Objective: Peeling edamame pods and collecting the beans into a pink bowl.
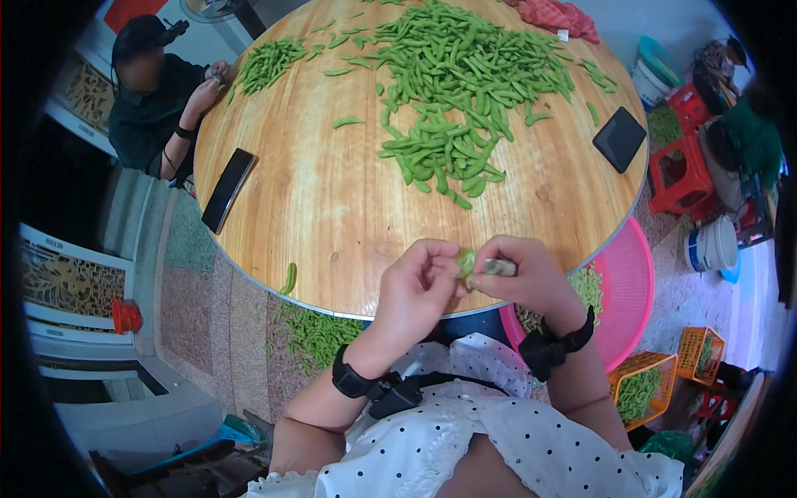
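1 green pod (466, 261) is between the 2 hands, over the near edge of the round table (290, 199). It lies just to the right of the fingertips of the left hand (422, 286) and just to the left of those of the right hand (519, 271), so neither hand is clearly nearer. Its visible part seems to run away from the body, but fingers cover the rest, and I cannot tell the whole long axis. The left fingers are curled, thumb and fingertips clamped on this pod. The right thumb and index finger press together on a small grey piece (501, 267), its kind unclear to me, beside the pod. Straight ahead of the fingers, apart from them, lies the pile of pods (473, 75). 1 loose pod (289, 279) lies well to their left; the pink basin (628, 282) is lower, to their right.
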Motion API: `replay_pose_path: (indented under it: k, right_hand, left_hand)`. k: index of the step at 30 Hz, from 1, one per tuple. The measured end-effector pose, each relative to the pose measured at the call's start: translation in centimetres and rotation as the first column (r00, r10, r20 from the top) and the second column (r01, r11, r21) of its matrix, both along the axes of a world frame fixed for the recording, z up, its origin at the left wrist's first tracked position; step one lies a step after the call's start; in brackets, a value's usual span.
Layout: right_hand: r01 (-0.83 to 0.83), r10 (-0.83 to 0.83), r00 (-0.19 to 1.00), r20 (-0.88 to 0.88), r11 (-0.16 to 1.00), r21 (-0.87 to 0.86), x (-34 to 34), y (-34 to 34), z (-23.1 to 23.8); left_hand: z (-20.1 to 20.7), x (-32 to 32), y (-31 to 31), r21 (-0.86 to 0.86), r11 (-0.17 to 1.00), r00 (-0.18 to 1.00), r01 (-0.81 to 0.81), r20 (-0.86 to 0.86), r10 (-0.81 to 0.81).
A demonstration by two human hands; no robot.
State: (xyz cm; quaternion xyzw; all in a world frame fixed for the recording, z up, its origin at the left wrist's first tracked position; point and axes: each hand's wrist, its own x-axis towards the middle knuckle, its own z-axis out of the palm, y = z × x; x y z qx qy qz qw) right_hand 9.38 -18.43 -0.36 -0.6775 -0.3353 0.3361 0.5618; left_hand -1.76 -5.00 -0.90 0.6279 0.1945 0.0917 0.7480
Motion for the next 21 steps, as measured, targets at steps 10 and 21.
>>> replay_pose_path:
  k: [10,21]
  right_hand:
    - [0.281,-0.263,0.96,0.098,0.904,-0.323,2.7,-14.1,0.9]
    - [0.688,-0.462,0.599,0.654,0.714,-0.127,3.2,-12.7,-1.3]
  left_hand:
    - [6.3,-8.3,11.6,0.733,0.547,0.819,0.404,-0.556,0.141]
    - [-1.8,9.7,11.2,0.864,0.502,0.957,0.042,-0.18,0.228]
